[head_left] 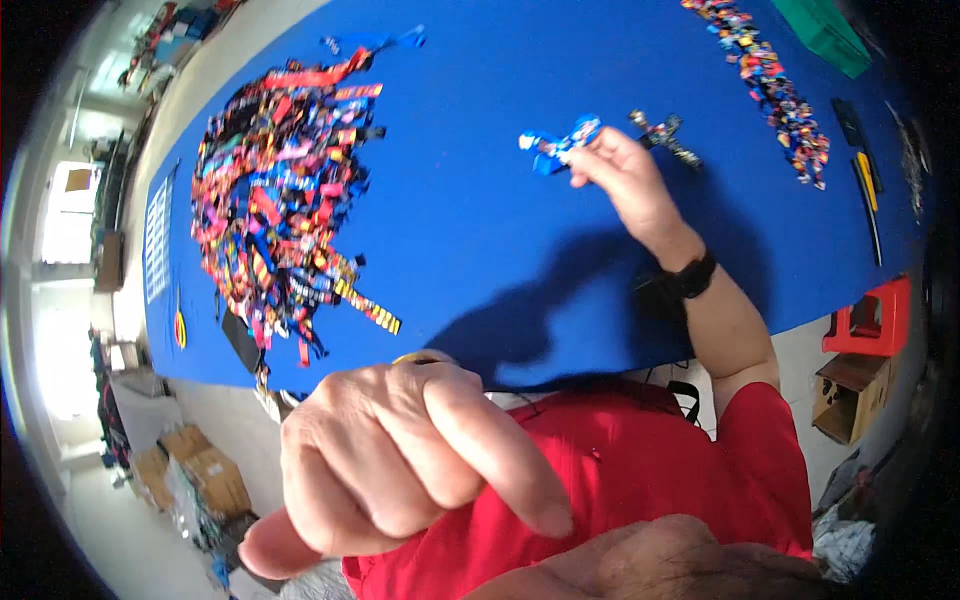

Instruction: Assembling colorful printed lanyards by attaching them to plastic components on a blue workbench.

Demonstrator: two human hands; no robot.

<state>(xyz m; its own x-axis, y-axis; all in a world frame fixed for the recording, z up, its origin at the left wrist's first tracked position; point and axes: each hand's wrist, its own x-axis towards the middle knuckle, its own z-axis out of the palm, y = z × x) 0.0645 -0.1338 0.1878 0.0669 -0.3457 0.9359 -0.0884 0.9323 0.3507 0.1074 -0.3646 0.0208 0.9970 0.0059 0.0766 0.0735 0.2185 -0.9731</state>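
My right hand [625, 180], with a dark band on its wrist, is raised over the blue table. Between its thumb and fingers is a folded blue patterned fabric strip [553, 146], its ends spread out. Just beyond the hand, a black multicoloured bundle of strips [664, 136] lies crossed on the tabletop. My left hand [400, 450] looms large and close at the lower middle, its fingers curled. Whatever lies inside its fingers is hidden; a bit of yellow shows at its upper edge. A big heap of colourful fabric strips [285, 195] covers the table's left part.
A long row of colourful pieces [765, 90] runs along the far right, near a green bin [825, 35]. Yellow-and-black tools [866, 180] lie at the right edge, scissors [180, 325] at the left. A red stool [870, 318] and cardboard box [850, 400] stand beside the table.
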